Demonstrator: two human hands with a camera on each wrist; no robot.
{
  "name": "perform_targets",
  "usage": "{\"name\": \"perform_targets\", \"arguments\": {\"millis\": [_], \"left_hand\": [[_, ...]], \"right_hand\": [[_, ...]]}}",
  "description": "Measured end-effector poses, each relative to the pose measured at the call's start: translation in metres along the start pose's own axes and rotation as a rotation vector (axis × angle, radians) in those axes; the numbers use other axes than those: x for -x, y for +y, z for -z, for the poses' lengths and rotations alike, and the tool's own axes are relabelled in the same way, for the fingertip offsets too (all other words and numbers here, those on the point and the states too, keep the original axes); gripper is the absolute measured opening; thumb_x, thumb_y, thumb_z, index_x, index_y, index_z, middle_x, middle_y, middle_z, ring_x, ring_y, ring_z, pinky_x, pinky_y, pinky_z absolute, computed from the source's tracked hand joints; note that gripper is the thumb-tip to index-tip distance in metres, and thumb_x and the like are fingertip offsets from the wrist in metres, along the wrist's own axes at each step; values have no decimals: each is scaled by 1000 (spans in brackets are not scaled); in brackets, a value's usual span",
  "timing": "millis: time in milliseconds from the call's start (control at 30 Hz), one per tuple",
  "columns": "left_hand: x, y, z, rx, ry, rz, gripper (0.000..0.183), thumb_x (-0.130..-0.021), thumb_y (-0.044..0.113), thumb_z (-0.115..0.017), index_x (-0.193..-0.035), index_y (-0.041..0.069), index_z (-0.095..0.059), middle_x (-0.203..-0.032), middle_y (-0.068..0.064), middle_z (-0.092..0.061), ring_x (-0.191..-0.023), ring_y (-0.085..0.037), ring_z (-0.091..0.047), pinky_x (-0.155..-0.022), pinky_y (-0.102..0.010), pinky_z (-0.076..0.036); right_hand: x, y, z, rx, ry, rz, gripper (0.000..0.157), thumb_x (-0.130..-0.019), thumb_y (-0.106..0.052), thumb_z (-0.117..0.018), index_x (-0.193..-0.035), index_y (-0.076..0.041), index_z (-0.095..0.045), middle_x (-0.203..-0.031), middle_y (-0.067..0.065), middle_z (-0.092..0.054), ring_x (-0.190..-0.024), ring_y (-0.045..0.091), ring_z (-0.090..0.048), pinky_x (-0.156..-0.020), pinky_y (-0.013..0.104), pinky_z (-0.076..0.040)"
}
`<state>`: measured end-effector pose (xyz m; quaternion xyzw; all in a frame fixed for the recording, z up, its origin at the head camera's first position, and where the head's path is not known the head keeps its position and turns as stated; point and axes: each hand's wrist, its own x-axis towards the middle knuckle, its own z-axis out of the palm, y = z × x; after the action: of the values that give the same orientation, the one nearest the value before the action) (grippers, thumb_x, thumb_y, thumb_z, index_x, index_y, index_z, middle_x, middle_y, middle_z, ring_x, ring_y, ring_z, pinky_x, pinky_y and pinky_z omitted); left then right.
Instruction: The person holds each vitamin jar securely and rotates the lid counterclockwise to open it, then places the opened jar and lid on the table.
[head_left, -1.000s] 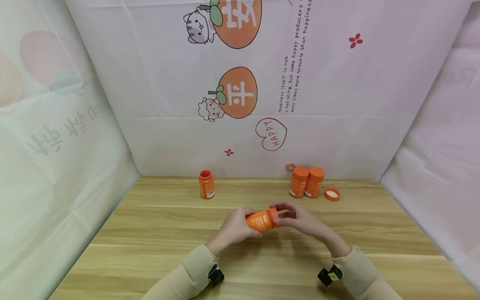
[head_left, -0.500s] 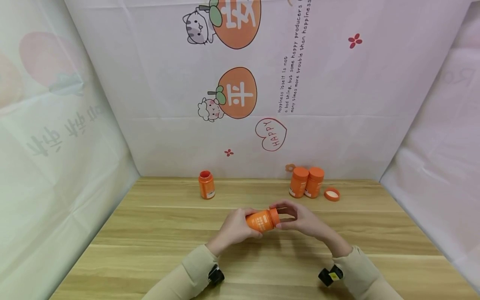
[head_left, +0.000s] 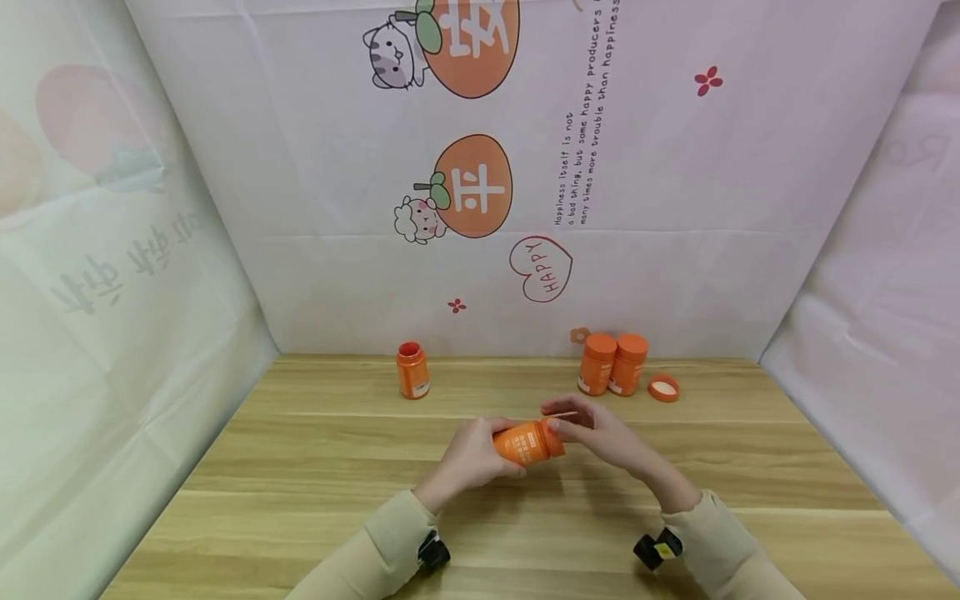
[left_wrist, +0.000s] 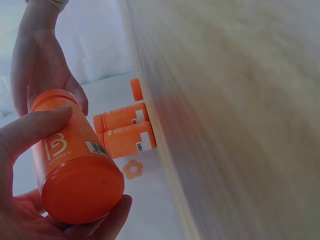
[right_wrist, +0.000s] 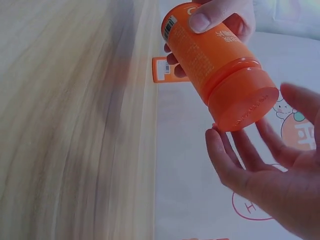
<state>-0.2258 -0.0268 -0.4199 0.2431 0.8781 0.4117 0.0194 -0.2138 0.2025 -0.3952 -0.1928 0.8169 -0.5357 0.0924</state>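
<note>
Above the middle of the table, my left hand point(head_left: 474, 454) grips an orange bottle point(head_left: 522, 443) round its body. The bottle is tilted on its side, its capped end pointing right. In the left wrist view the bottle's base point(left_wrist: 82, 190) faces the camera, with the thumb across its side. The orange cap point(right_wrist: 243, 100) sits on the bottle's neck. My right hand point(head_left: 592, 429) is at the cap with its fingers spread loosely around it. In the right wrist view the thumb point(right_wrist: 300, 100) stands just off the cap's edge, while the fingertips lie close beneath the cap.
An uncapped orange bottle point(head_left: 413, 371) stands at the back left. Two capped orange bottles point(head_left: 597, 367) stand side by side at the back right, and a loose orange cap point(head_left: 663, 388) lies beside them, white inside up. A printed white cloth point(head_left: 337, 208) hangs behind the wooden table point(head_left: 300, 492).
The right hand's fingers have loosened from the cap, and its thumb has moved up from the cap's lower side to near its upper edge. The left hand keeps its hold, nearly still.
</note>
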Motion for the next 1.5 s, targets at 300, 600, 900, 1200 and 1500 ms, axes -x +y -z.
{"name": "perform_targets", "arguments": {"millis": [300,600,900,1200,1500], "left_hand": [[0,3,0,-16,0,-1,53,-60,21,-87,-110,11,-69,-93,2,-68,-78,-9,-57,-71,-26,-47],[0,3,0,-18,-1,12,54,-61,20,-87,-110,10,-68,-95,1,-68,-79,-9,-57,-72,-28,-47],[1,4,1,-16,-1,15,53,-61,19,-87,-110,10,-68,-96,1,-68,-80,-10,-57,-72,-28,-48],[-1,1,1,-18,-2,22,55,-61,20,-88,-111,10,-68,-98,0,-68,-81,-11,-57,-73,-29,-48],[0,0,1,-11,3,25,55,-59,18,-88,-111,10,-69,-97,1,-69,-81,-10,-57,-73,-29,-48]], "right_hand": [[-1,-4,-2,67,30,-190,53,-94,-46,-52,-128,-5,-52,-118,15,-59,-101,21,-61,-81,44,-54],[-3,-6,-4,67,-21,-265,58,-96,-49,-47,-126,0,-52,-109,14,-60,-89,22,-65,-78,43,-55],[-3,-6,-4,30,-23,-243,57,-95,-47,-50,-126,2,-52,-107,15,-61,-88,21,-65,-79,42,-55],[0,-6,-2,12,-32,-185,55,-93,-40,-57,-130,0,-50,-117,20,-56,-96,22,-63,-84,45,-53],[3,-4,1,47,-64,-98,49,-92,-33,-61,-130,-5,-52,-124,19,-55,-107,28,-60,-85,43,-53]]}}
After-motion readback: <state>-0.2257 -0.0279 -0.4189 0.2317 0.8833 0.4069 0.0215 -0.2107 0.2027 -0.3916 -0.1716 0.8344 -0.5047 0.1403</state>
